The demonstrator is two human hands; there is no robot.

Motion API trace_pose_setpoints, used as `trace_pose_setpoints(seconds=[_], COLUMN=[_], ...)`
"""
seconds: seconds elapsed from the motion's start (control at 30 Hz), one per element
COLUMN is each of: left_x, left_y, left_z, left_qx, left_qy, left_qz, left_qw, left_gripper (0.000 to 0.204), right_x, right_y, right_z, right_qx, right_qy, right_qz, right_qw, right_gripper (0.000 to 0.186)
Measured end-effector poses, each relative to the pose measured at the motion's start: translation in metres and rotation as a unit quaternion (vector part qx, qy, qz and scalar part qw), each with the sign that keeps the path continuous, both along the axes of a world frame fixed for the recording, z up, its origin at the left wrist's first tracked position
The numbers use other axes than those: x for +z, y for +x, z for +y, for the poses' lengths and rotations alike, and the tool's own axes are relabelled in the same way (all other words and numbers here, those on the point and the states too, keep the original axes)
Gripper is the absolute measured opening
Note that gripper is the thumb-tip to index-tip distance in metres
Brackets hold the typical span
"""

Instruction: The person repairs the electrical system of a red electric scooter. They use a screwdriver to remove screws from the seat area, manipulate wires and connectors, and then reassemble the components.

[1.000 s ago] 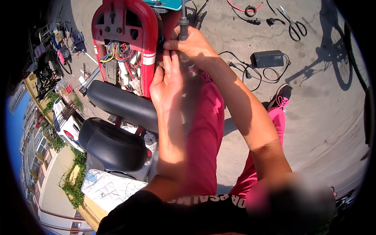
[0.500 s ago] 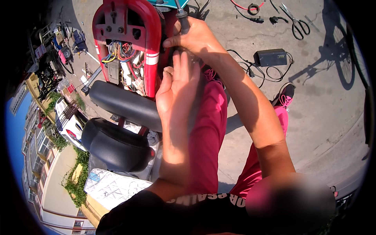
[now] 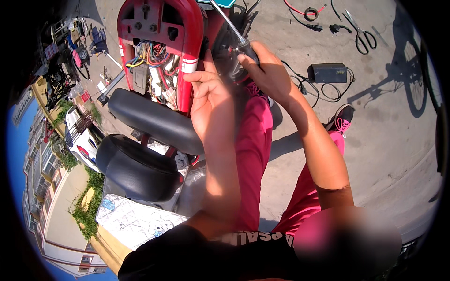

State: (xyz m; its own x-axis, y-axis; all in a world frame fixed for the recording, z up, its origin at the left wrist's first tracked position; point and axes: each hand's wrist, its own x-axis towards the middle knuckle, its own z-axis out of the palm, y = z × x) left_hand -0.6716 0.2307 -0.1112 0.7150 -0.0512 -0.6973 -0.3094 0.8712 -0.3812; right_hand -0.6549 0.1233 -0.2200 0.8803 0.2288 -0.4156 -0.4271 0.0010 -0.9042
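Note:
A screwdriver (image 3: 248, 49) with a black handle and a long metal shaft is gripped in my right hand (image 3: 275, 78); its shaft points up and to the left. My left hand (image 3: 211, 100) is beside the red body (image 3: 191, 44) of an electric scooter. Its index finger stretches along the body's right side and the other fingers are partly bent; I see nothing held in it. Colored wires and white connectors (image 3: 157, 82) lie exposed in the open compartment of the body. Below them sit a black padded cushion (image 3: 152, 122) and a black seat (image 3: 140, 168).
On the concrete to the right lie a black charger box (image 3: 327, 73) with cables, scissors (image 3: 360, 33), a cable ring (image 3: 311, 14) and a plug (image 3: 338, 29). My shoe (image 3: 341, 118) stands below the charger. A patterned white mat (image 3: 136, 220) is at lower left.
My right hand has moved right and down with the screwdriver, away from the red body. My left hand has turned from a flat palm to bent fingers with the index finger reaching up.

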Motion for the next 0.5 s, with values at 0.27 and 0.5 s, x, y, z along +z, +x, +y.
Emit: trace_pose_setpoints(seconds=[0.27, 0.5], left_x=[-0.018, -0.034], left_y=[-0.013, -0.019], left_z=[-0.017, -0.021], left_qx=[-0.021, -0.061], left_qy=[0.144, 0.212], left_qz=[-0.079, -0.133], left_qw=[0.986, 0.966], left_gripper=[0.06, 0.052], right_x=[0.037, 0.047], right_y=[-0.058, -0.049], right_z=[-0.041, -0.036], right_qx=[0.148, 0.152], right_qy=[-0.098, -0.132], right_qz=[-0.026, -0.063], right_qw=[0.984, 0.977], right_gripper=[0.025, 0.019])
